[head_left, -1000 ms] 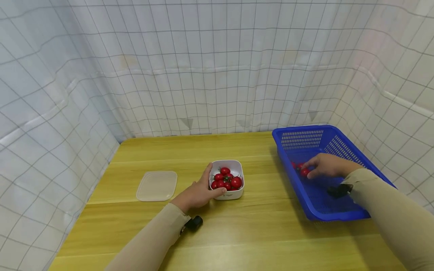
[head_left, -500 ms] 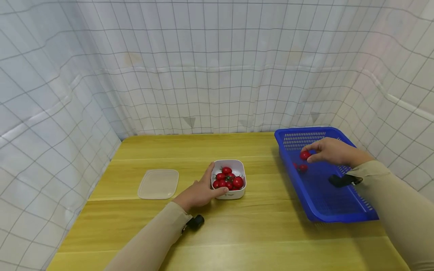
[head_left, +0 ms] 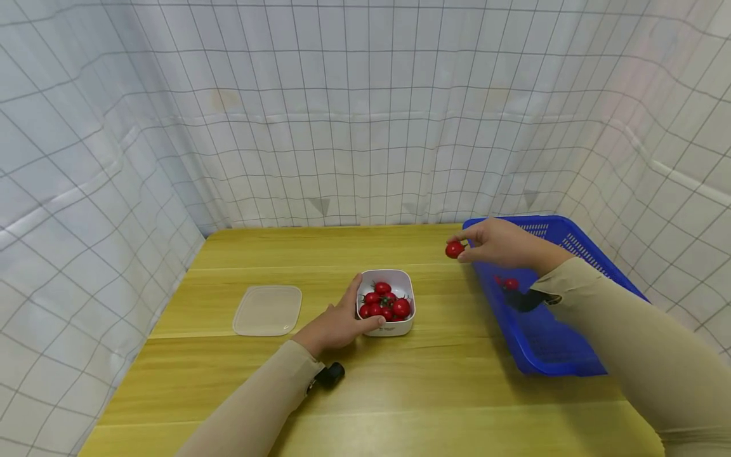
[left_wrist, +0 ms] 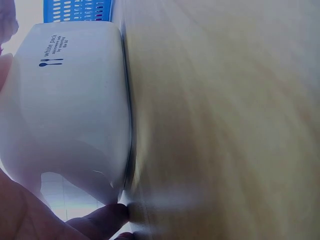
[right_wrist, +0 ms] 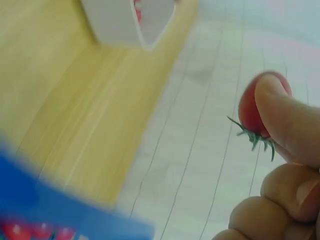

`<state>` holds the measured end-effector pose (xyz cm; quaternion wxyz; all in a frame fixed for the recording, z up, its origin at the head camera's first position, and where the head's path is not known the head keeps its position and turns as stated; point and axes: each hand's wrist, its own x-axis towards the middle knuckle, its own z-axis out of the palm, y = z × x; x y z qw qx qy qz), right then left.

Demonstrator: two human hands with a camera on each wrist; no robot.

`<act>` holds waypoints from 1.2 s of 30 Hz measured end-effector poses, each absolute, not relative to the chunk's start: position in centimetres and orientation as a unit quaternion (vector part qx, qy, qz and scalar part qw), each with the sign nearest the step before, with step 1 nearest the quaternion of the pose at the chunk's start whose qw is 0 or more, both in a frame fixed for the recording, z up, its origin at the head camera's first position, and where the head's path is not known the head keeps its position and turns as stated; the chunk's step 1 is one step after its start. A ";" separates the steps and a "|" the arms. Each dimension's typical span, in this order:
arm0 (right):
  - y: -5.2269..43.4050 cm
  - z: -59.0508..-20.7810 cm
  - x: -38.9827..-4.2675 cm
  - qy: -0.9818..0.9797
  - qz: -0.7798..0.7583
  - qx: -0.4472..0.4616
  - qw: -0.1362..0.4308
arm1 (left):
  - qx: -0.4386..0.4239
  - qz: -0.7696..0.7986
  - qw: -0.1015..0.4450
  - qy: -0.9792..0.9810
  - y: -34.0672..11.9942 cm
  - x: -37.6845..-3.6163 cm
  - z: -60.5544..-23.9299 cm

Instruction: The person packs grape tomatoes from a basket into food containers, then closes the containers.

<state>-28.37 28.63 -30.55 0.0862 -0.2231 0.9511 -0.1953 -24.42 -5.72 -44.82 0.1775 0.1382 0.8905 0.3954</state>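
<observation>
A red cherry tomato (head_left: 454, 249) with a green stem is pinched between thumb and fingers of my right hand (head_left: 502, 242), in the air by the basket's left rim. The right wrist view shows the tomato (right_wrist: 250, 107) with its leafy green top pointing down. My left hand (head_left: 337, 324) grips the left side of a small white square container (head_left: 400, 328), thumb at its front and fingers behind. Several cherry tomatoes (head_left: 375, 310) lie inside it. In the left wrist view the container's printed wall (left_wrist: 75, 100) stands on the table.
At the right stands a blue slotted basket (head_left: 520, 349) with a few tomatoes (head_left: 510, 284) near its left wall. A translucent lid (head_left: 267, 310) lies flat on the wooden table (head_left: 365, 400), left of the container. A white grid-patterned curtain (head_left: 365, 146) borders the back and sides.
My right hand has picked a cherry tomato out of the blue basket, raised it and carried it left past the rim. My left hand has stayed on the container.
</observation>
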 end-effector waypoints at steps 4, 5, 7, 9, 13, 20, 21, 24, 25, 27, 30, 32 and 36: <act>25.9 -30.8 -28.7 0.945 -0.207 -0.233 0.103 | 0.138 0.393 0.177 0.892 -5.7 -24.4 -44.8; 25.3 -30.9 -28.8 0.943 -0.207 -0.236 0.107 | 0.137 0.392 0.177 0.892 -5.7 -24.4 -44.8; 24.1 -31.0 -28.9 0.940 -0.208 -0.241 0.119 | 0.134 0.392 0.179 0.893 -5.7 -24.5 -44.8; 23.0 -31.2 -29.0 0.939 -0.202 -0.245 0.129 | 0.132 0.392 0.182 0.892 -5.7 -24.5 -44.9; 21.2 -31.3 -29.0 0.936 -0.192 -0.261 0.141 | 0.129 0.394 0.185 0.891 -5.7 -24.6 -44.8; 19.3 -31.5 -29.0 0.930 -0.171 -0.290 0.147 | 0.136 0.388 0.187 0.892 -5.7 -24.6 -44.7; 19.2 -31.6 -29.1 0.929 -0.173 -0.290 0.150 | 0.137 0.387 0.188 0.892 -5.7 -24.5 -44.7; 18.9 -31.7 -29.1 0.927 -0.177 -0.292 0.156 | 0.135 0.388 0.190 0.892 -5.6 -24.6 -44.6; 18.8 -31.8 -29.1 0.926 -0.179 -0.292 0.159 | 0.134 0.389 0.190 0.891 -5.6 -24.6 -44.6; 18.8 -31.9 -29.2 0.926 -0.178 -0.293 0.158 | 0.133 0.391 0.190 0.891 -5.6 -24.6 -44.7; 18.7 -32.0 -29.2 0.925 -0.178 -0.295 0.159 | 0.133 0.393 0.190 0.890 -5.7 -24.6 -44.7; 18.6 -32.0 -29.2 0.925 -0.174 -0.298 0.157 | 0.135 0.393 0.190 0.890 -5.7 -24.6 -44.7; 18.5 -32.1 -29.2 0.923 -0.177 -0.301 0.160 | 0.135 0.392 0.190 0.890 -5.7 -24.6 -44.7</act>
